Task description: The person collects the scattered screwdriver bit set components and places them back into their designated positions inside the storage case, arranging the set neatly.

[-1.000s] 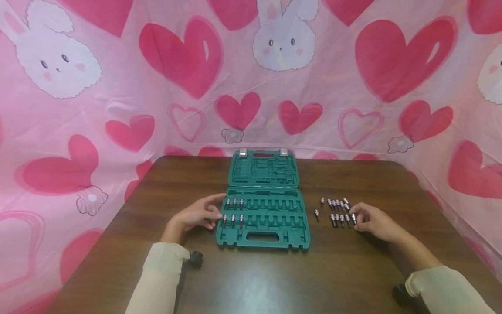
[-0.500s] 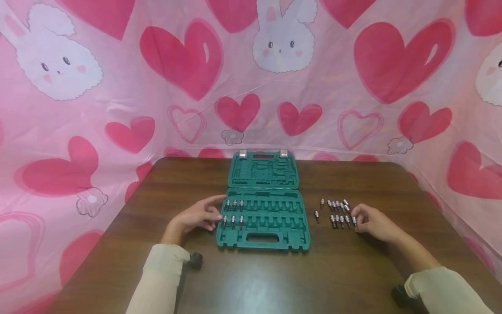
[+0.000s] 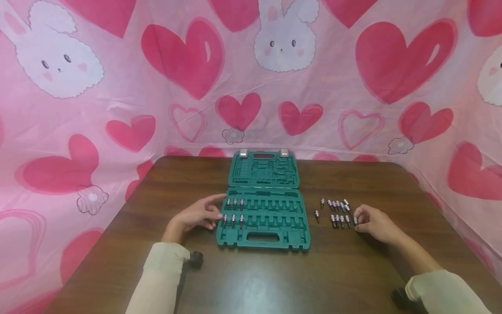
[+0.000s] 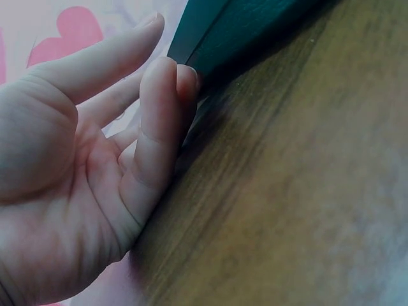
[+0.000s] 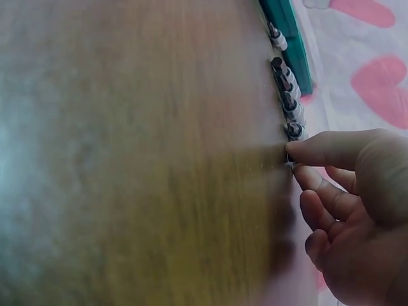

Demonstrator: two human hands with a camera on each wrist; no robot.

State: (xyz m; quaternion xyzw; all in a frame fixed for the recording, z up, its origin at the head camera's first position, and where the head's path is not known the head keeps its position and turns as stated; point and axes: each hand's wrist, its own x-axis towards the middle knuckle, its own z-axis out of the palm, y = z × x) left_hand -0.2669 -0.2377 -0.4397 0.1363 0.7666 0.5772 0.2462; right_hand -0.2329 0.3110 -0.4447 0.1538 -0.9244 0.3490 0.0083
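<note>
A green plastic tool case lies unfolded on the table, with three bit sockets in its upper row and three more in its lower row. My left hand rests at the case's left edge, index finger and thumb touching it, not curled round anything. To the right of the case, my right hand pinches a bit socket between thumb and index finger, at the end of a row of loose bit sockets. In the right wrist view the pinched piece is mostly hidden by the fingertips.
Behind that row lies another group of loose bit sockets. Two single ones, a rear bit socket and a front bit socket, lie nearer the case. The case lid leans back on the wooden table. A pink curtain hangs behind.
My right hand has shifted slightly to the right with the pinched bit socket, widening the gap from the row. My left hand and the case have stayed put.
</note>
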